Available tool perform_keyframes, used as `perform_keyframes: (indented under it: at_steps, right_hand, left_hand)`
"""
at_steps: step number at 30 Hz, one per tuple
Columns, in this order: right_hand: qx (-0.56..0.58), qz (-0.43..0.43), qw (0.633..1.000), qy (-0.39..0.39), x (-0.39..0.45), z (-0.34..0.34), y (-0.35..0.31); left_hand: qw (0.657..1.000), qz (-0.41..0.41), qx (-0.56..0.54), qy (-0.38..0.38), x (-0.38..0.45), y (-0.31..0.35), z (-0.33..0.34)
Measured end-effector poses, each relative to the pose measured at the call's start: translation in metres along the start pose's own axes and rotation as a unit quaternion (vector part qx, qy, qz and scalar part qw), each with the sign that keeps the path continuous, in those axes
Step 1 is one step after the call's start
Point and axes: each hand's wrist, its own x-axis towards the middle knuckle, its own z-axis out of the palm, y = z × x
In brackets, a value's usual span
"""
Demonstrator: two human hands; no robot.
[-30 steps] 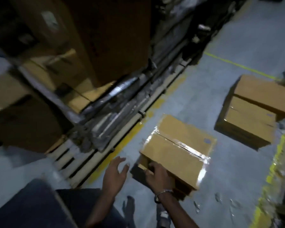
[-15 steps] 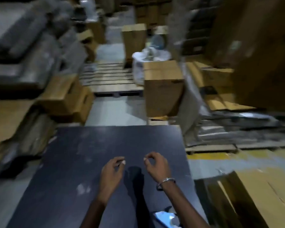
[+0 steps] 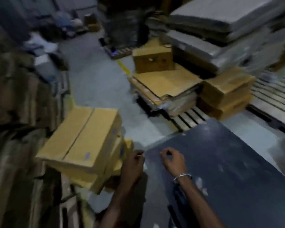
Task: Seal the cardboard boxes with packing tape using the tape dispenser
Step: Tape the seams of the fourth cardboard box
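Hovering low in the middle of the frame, the left hand (image 3: 132, 163) and right hand (image 3: 173, 159) both hang with fingers loosely curled and hold nothing; neither touches a box, and the blur makes finer detail of the fingertips hard to read. The right hand, with a bangle (image 3: 182, 176) at the wrist, is over the dark board (image 3: 229, 170) that fills the lower right, which looks like the work surface where a box would be laid for taping. The left hand is at that board's left edge, just beside a stack of boxes (image 3: 82, 145) at centre left. The top box of that stack shows a plain dark seam down the middle of its closed flaps with no shine of tape on it, so it seems unsealed and is probably the next one to be lifted across; the empty hands fit that reading. No tape dispenser can be seen anywhere, so where it lies cannot be told. Further out, at upper centre, flattened cardboard (image 3: 164, 83) lies on a pallet (image 3: 187, 120) with a single box (image 3: 152, 59) behind it, and two more stacked boxes (image 3: 225, 94) sit at the right of that pile. Grey wrapped slabs (image 3: 220, 30) are piled at upper right, and dark stacked goods (image 3: 15, 96) line the left edge.
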Motion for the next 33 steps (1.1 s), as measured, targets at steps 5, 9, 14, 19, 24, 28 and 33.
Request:
perform_keyframes:
  at_steps: [5, 9, 14, 19, 24, 28, 33]
  right_hand:
    - [0.004, -0.096, 0.984, -0.148, 0.048, 0.086, -0.054]
    - [-0.009, -0.118, 0.969, -0.217, 0.070, 0.133, -0.097]
    - [-0.074, -0.127, 0.951, -0.273, 0.120, 0.195, -0.141]
    - [-0.160, -0.157, 0.935, -0.274, 0.195, 0.275, -0.184]
    - [-0.267, -0.144, 0.923, -0.238, 0.283, 0.364, -0.216]
    - [-0.340, -0.086, 0.918, -0.188, 0.338, 0.395, -0.225]
    - [-0.376, -0.011, 0.895, -0.240, 0.394, 0.403, -0.191]
  left_hand:
    - [0.982, -0.123, 0.018, 0.144, 0.017, -0.039, -0.076]
    - [0.950, -0.178, 0.001, 0.256, 0.019, -0.082, -0.127]
    - [0.885, -0.330, -0.044, 0.325, 0.040, -0.150, -0.181]
    - [0.816, -0.444, -0.157, 0.335, 0.093, -0.228, -0.214]
    - [0.741, -0.511, -0.281, 0.333, 0.148, -0.286, -0.226]
    - [0.708, -0.525, -0.330, 0.338, 0.166, -0.311, -0.228]
    - [0.751, -0.514, -0.294, 0.291, 0.168, -0.351, -0.220]
